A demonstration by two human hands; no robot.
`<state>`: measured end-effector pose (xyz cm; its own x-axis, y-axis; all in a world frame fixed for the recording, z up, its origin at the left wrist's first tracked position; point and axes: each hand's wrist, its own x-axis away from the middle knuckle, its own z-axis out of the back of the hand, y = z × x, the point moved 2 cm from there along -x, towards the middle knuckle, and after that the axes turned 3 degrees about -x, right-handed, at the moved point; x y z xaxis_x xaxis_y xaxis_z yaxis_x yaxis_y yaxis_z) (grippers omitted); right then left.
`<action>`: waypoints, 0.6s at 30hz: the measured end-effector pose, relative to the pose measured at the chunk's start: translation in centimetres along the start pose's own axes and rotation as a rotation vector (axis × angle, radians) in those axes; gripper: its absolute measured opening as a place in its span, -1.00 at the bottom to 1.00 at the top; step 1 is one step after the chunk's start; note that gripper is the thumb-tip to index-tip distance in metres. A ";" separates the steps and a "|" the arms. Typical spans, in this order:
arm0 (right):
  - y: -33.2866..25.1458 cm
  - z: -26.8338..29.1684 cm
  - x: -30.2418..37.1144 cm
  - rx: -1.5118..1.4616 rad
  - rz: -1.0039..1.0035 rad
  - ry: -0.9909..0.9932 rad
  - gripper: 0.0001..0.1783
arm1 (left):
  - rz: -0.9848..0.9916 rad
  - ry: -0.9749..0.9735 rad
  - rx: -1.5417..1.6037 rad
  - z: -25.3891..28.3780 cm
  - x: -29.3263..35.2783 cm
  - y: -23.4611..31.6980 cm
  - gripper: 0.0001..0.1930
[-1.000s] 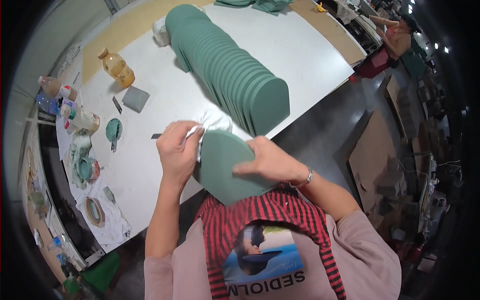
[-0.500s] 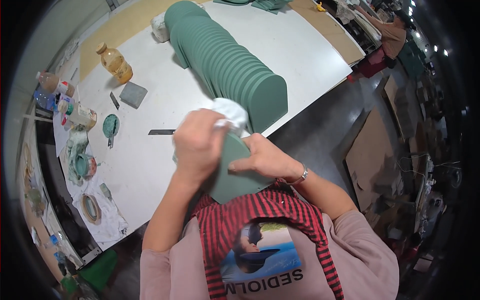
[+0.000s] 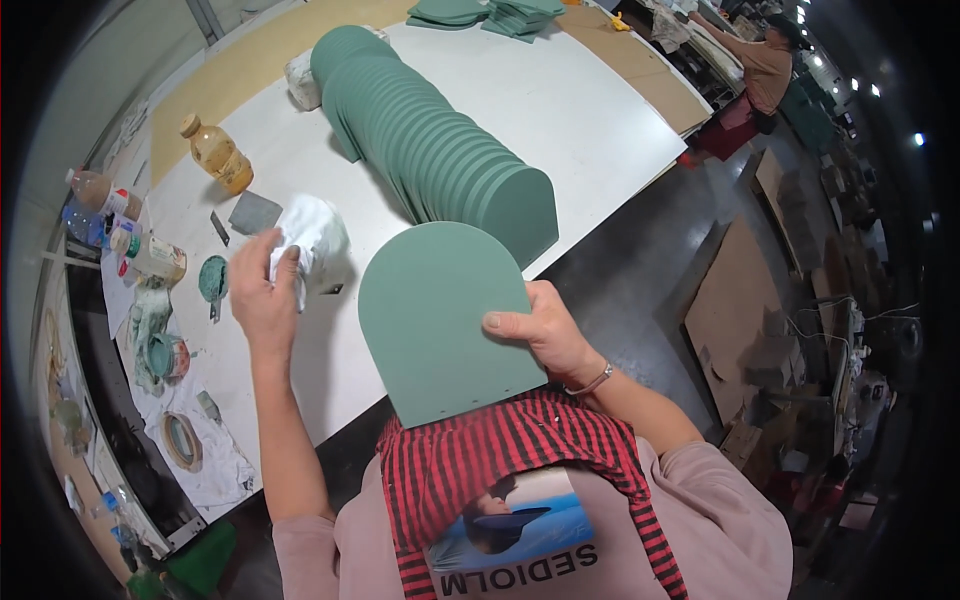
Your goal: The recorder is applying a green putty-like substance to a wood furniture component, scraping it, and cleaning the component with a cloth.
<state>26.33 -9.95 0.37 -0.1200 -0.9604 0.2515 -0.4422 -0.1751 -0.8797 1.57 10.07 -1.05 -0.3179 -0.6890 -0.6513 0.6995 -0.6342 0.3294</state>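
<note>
My right hand (image 3: 548,328) grips a green panel (image 3: 440,310) by its right edge, thumb on the face. The panel has a rounded top and a straight lower edge with small holes, and it rests against my striped apron (image 3: 500,455). Out to the left, my left hand (image 3: 265,290) pinches a crumpled white cloth (image 3: 314,235) above the white table (image 3: 300,400). Partly under the cloth, a dark blade (image 3: 332,289) lies on the table. Beyond the panel, a long row of similar green panels (image 3: 430,130) leans overlapped, one against another.
Left on the table are an amber bottle (image 3: 217,153), a grey block (image 3: 255,213), a putty-covered scraper (image 3: 213,280), an open tin (image 3: 167,355) and a tape roll (image 3: 181,441). More green pieces (image 3: 522,17) lie at the far edge. Another person (image 3: 755,75) stands at far right.
My left hand has moved left with the cloth, off the panel's edge. The panel has turned so that its whole face shows, still in my right hand.
</note>
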 end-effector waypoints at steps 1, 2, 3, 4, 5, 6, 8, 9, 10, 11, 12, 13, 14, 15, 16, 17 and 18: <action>0.0 -0.1 0.1 0.003 0.004 0.002 -0.62 | -0.002 0.003 0.004 0.4 -0.5 0.4 -0.76; -0.1 -0.3 0.1 -0.013 0.003 -0.004 -0.62 | 0.091 -0.017 0.141 0.7 -0.9 0.8 -0.72; -0.1 -0.6 0.0 -0.031 0.000 -0.016 -0.62 | 0.185 -0.036 0.273 1.2 -1.1 1.2 -0.69; -0.1 -0.8 -0.1 -0.030 0.000 -0.016 -0.62 | 0.186 -0.035 0.273 1.6 -1.2 2.1 -0.69; 0.0 -0.9 -0.2 -0.022 -0.007 -0.032 -0.62 | 0.306 -0.150 0.568 1.5 -1.1 3.3 -0.70; 0.0 -1.1 -0.3 -0.014 -0.014 -0.047 -0.62 | 0.425 -0.267 0.863 1.4 -1.0 4.6 -0.70; 0.1 -1.7 -0.3 0.003 -0.046 -0.084 -0.62 | 0.442 -0.361 0.937 1.6 -1.5 7.0 -0.70; 0.1 -2.1 -0.3 0.019 -0.076 -0.120 -0.61 | 0.433 -0.421 0.938 1.6 -1.7 8.0 -0.68; 0.2 -2.3 -0.3 0.021 -0.081 -0.122 -0.61 | 0.423 -0.485 0.943 1.4 -1.9 8.8 -0.65; 0.3 -2.7 -0.3 0.071 -0.087 -0.133 -0.61 | 0.387 -0.597 0.904 1.5 -2.2 9.9 -0.66; 0.5 -3.0 -0.2 0.121 -0.093 -0.146 -0.60 | 0.350 -0.707 0.861 1.6 -2.3 10.5 -0.66; 0.6 -3.1 -0.2 0.111 -0.096 -0.160 -0.60 | 0.261 -0.759 0.764 1.0 -2.1 10.4 -0.72; 0.5 -3.2 -0.1 0.112 -0.098 -0.164 -0.60 | 0.265 -0.757 0.763 1.1 -2.2 10.4 -0.72; 0.3 -3.3 -0.1 0.128 -0.132 -0.164 -0.60 | 0.310 -0.803 0.841 1.3 -2.3 10.2 -0.74; 0.2 -3.3 -0.1 0.145 -0.165 -0.164 -0.60 | 0.355 -0.848 0.919 1.5 -2.3 10.1 -0.76; 0.3 -3.4 0.4 0.187 -0.134 -0.171 -0.61 | 0.367 -0.850 0.939 1.8 -1.9 9.7 -0.79; 0.6 -3.3 0.8 0.230 -0.100 -0.173 -0.61 | 0.361 -0.851 0.935 1.7 -1.5 9.5 -0.79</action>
<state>23.02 -10.14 1.34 0.0757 -0.9552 0.2862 -0.2290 -0.2960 -0.9273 7.61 4.52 4.22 -0.7496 -0.6557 0.0909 0.2340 -0.1339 0.9630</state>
